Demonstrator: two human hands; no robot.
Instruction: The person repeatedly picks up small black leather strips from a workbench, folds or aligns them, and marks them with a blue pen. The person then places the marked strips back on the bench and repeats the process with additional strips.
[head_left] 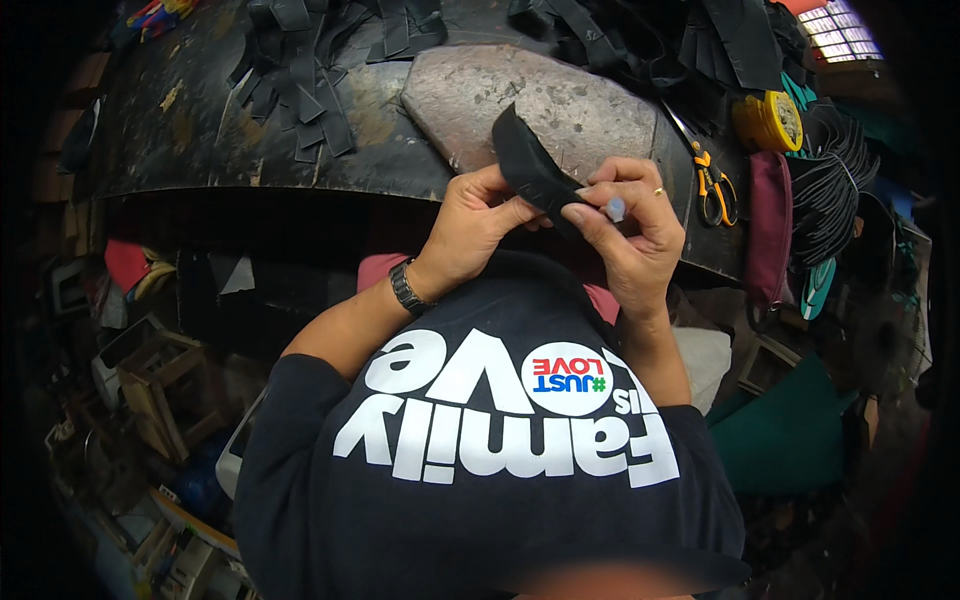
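Between my two hands, just off the near edge of the worktable, is a black strip (530, 165) of leather-like material, curved and folded over. My left hand (475, 222) pinches its lower left side between thumb and fingers. With thumb and fingers, my right hand (635, 225) grips the strip's right end. A pen-like tool with a pale blue end (615, 208) sticks out among the right hand's fingers; the rest of it is hidden. Beyond the hands lies a worn, flat slab (530, 90) on the table.
Black strips (305, 90) are heaped at the table's far left, with more black pieces (730, 45) at the far right. Orange-handled scissors (714, 190), a yellow tub (770, 122), a maroon pouch (770, 225) and a bundle of black cords (835, 180) are on the right. A wooden stool (165, 390) stands lower left.
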